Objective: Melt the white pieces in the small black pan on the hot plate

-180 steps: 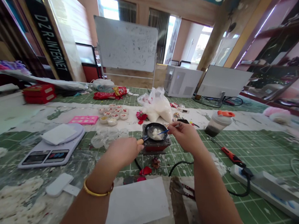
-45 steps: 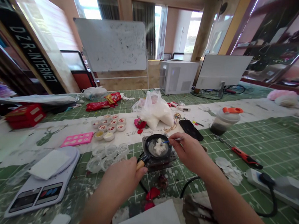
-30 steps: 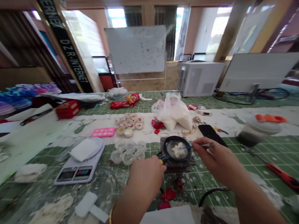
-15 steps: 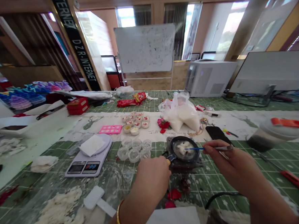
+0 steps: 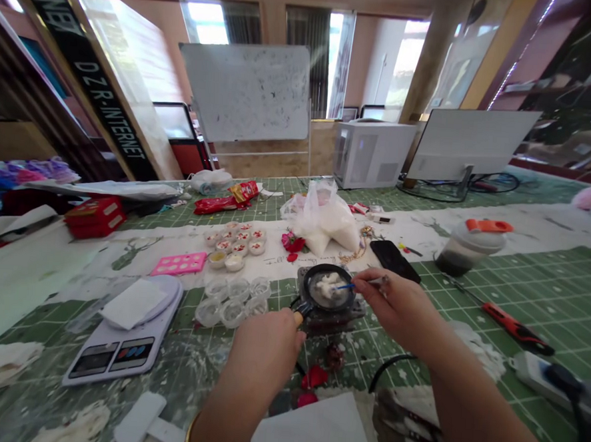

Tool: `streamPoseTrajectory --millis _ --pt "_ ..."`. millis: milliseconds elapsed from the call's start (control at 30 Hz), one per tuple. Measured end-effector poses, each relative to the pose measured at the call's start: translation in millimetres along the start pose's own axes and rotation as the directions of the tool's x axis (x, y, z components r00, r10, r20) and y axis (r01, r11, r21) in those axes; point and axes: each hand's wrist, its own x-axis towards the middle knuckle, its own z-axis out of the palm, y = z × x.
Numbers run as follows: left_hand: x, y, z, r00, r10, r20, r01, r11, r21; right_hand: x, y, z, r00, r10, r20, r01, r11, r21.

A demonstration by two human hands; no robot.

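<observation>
My left hand [image 5: 270, 343] is closed round the wooden handle of a small black frying pan [image 5: 312, 275], which rests on a small hot plate [image 5: 337, 322]. In the pan lies a lump of white, partly melted material [image 5: 327, 285], likely wax. My right hand [image 5: 388, 297] pinches a thin blue stick [image 5: 344, 287] whose tip touches the white lump. Left of the pan stand several clear empty cups [image 5: 233, 300]. Behind them sit small filled cups with red bits on top [image 5: 239, 239].
A kitchen scale [image 5: 128, 331] with white paper on it stands left. Behind the pan are a plastic bag of white material [image 5: 325, 219], a black phone [image 5: 394, 260] and a pink mould [image 5: 179, 263]. Right lie a lidded jug [image 5: 469, 248], a red-black screwdriver [image 5: 516, 328] and a power strip [image 5: 541, 379].
My view has swung to the right, so the table things appear further left. Both hands keep their hold, with the stick's tip still at the white lump.
</observation>
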Motion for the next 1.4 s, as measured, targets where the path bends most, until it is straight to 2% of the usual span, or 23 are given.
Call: streamPoseTrajectory --millis 100,233,433,600,900,1200,1400 --pt "0.0 0.6 -1.1 1.0 0.001 0.017 -0.001 1.0 0.015 -0.2 -1.0 0.5 0.999 0.001 -0.036 0.0 1.0 0.024" --pt "0.3 0.8 -1.2 1.0 0.002 0.019 -0.003 1.0 0.031 -0.6 -1.9 1.9 0.999 -0.002 0.034 0.002 1.0 -0.002" --pt "1.4 1.0 -0.8 1.0 -0.002 0.025 0.001 0.999 0.04 -0.3 -1.5 4.9 1.0 -0.013 -0.021 0.015 0.999 0.051" --pt "1.5 0.8 -0.6 1.0 0.004 0.016 -0.005 0.999 0.035 0.8 -2.2 6.5 0.999 -0.012 0.031 0.011 1.0 0.029" --pt "0.4 0.2 0.5 1.0 0.017 0.007 -0.017 0.999 0.043 -0.5 -1.4 4.7 1.0 -0.014 -0.007 0.015 0.999 0.04" --pt "0.8 2.0 -1.5 1.0 0.012 0.02 -0.013 0.999 0.05 1.2 -0.6 7.1 0.999 -0.009 0.035 0.008 1.0 0.013" --pt "1.7 1.7 1.5 1.0 0.012 -0.008 -0.012 0.999 0.047 -1.4 -1.0 5.4 1.0 -0.006 -0.004 0.006 0.999 0.04"
